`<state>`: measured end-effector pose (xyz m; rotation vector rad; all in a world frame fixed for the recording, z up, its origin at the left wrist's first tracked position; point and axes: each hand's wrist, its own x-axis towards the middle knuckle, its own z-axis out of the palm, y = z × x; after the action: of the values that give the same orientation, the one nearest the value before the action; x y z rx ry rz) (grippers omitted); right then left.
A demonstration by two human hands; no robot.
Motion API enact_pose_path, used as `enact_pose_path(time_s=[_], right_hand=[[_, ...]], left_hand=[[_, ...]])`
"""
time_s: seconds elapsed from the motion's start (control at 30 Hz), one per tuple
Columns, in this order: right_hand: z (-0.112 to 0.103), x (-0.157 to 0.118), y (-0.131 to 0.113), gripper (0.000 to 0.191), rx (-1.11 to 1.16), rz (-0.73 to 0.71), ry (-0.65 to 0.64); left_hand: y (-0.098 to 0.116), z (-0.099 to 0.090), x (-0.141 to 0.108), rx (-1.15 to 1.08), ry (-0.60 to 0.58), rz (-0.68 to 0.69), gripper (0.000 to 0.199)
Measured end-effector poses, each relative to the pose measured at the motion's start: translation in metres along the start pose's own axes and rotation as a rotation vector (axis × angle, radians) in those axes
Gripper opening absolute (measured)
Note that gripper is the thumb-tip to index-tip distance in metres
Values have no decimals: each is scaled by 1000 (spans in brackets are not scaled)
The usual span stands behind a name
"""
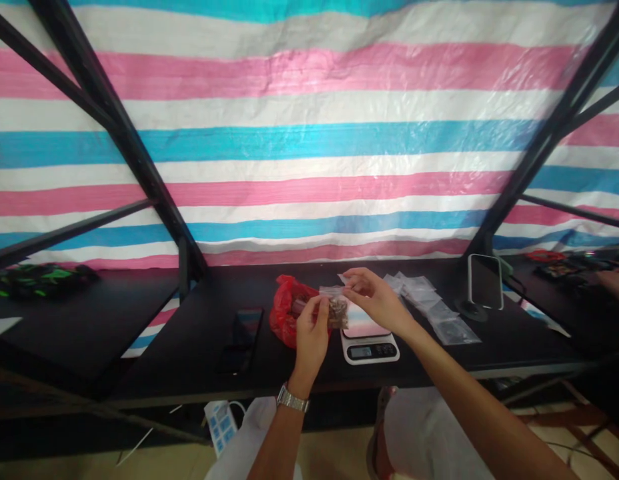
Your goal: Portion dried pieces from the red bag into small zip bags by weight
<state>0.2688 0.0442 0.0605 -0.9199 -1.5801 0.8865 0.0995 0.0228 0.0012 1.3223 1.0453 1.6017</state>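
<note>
Between my two hands is a small clear zip bag point(338, 312) with brownish small pieces in its lower part. My left hand point(312, 327), with a metal watch at the wrist, is closed on the bag's left side. My right hand point(372, 297) pinches at the bag's upper right corner. Behind my left hand lies an open red plastic bag point(285, 313), its contents partly hidden. A white digital kitchen scale point(372, 352) stands just below and right of the zip bag. The reading on its display is too small to make out.
Several flat clear zip bags point(442, 313) lie spread right of the scale. A phone point(244, 330) rests at the left; a framed screen on a stand point(484, 283) stands at the right. Black metal posts point(154, 173) rise at both sides. A power strip point(221, 425) is below the table edge.
</note>
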Motion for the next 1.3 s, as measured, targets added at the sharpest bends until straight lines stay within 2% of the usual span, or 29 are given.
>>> enact_pose_path(time_s=[0.17,0.37,0.5,0.63,0.87,1.1,1.3], right_hand=[[9,-9,27,41,155,92,49],[21,-27,45,34,107,45,91],[25,-33,41,39,3,-3,137],[26,-36,37,35,-56,-13,152],[26,-37,39,40,-90,-8,207],[22,-33,37,38,-67,47,160],[26,-29,36,50,-49,40,215]], left_hand=[[-2,-2,-2,-14,1,-35,46],[-5,-4,-5,40,-56,-98,40],[-2,-1,-4,37,-1,-109,42],[0,2,-3,79,-16,-112,40],[-1,9,-2,116,-37,-65,32],[-1,15,-2,134,-57,-61,29],[-5,13,0,148,-35,-55,28]])
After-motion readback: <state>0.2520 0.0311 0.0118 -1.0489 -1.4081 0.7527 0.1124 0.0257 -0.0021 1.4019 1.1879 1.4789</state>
